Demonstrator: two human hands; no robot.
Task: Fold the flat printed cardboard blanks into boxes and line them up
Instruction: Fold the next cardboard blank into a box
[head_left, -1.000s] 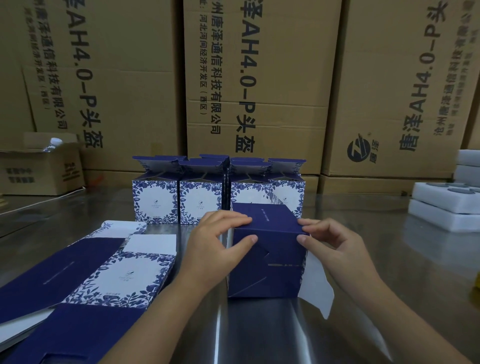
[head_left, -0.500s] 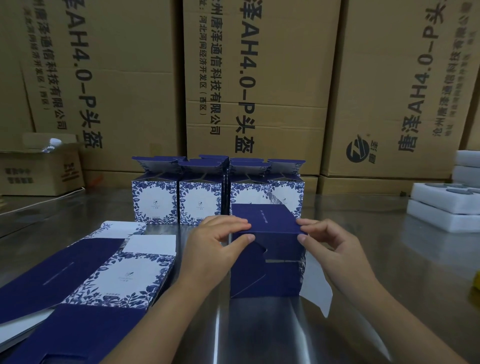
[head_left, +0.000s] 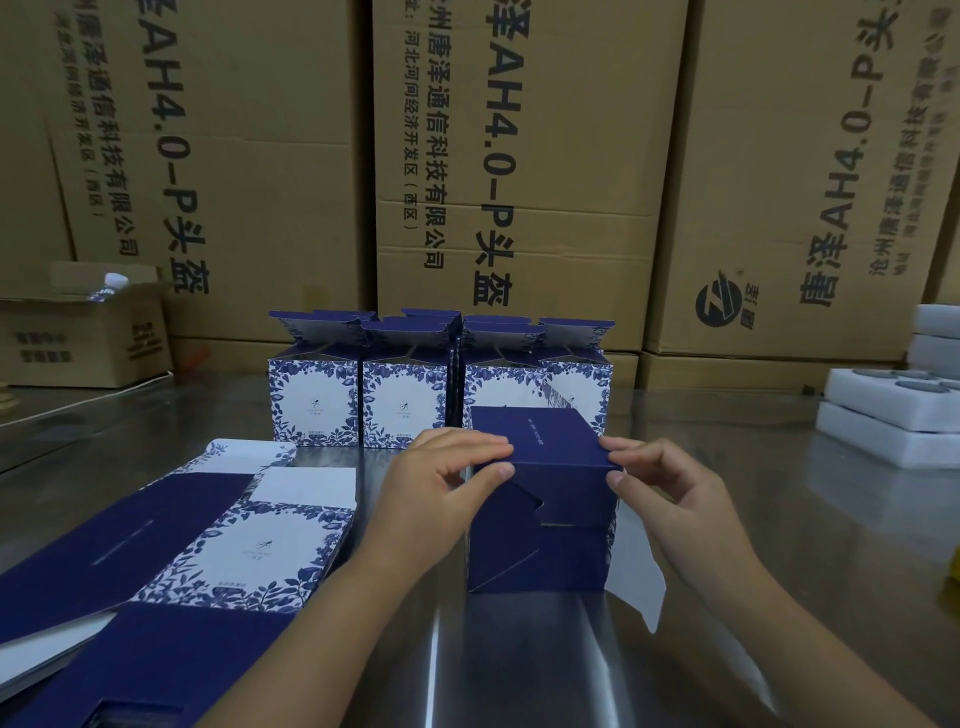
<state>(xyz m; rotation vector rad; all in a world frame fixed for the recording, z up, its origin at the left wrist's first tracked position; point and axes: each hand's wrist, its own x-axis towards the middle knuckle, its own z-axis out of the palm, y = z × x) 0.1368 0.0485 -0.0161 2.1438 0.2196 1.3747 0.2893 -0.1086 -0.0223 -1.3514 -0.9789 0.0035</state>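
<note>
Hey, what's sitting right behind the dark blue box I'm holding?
A row of folded floral boxes with top flaps open, then stacked brown cartons. The dark blue box covers the lower part of the rightmost ones.

Your shiny steel table (head_left: 519, 665) carries a row of folded blue-and-white floral cardboard boxes (head_left: 400, 405) at the back, a dark blue cardboard box (head_left: 566, 519) just before them, flat printed blanks (head_left: 249, 551) at left, white foam trays (head_left: 872, 434) at right.
</note>
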